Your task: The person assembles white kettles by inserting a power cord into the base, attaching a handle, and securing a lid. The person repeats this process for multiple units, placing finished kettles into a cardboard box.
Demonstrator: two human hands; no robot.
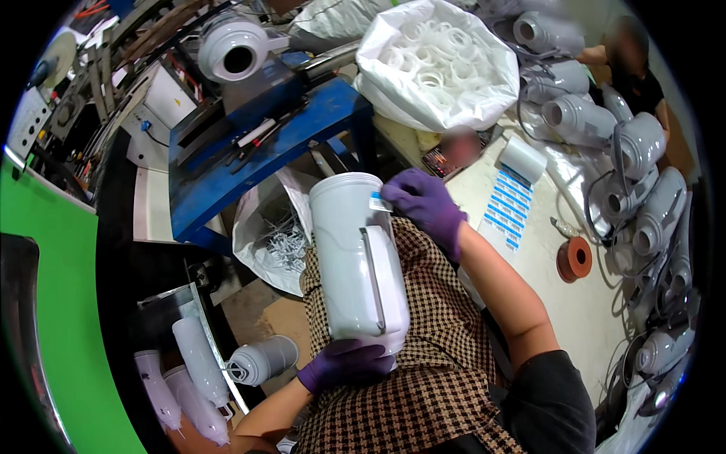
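Grey housing [344, 265]: lay over the checked cloth [446, 303].
Left hand [344, 367]: grasped the housing's lower end.
Right hand [431, 204]: fingers touched the label [378, 202]; pinching or pressing, I could not tell.
Label step: placement, apparently.
Next move: called for smoothing it flat.

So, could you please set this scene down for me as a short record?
Main item: pale grey plastic housing with a side handle, above the checked apron
Left grip: purple-gloved, cupping the housing's lower end
Right grip: purple-gloved, fingers at a small label near the upper rim
Label fully stuck: cannot tell
Right-hand table: label roll with strip unrolled, brown spool, similar housings
Beyond: white sack of pale rings
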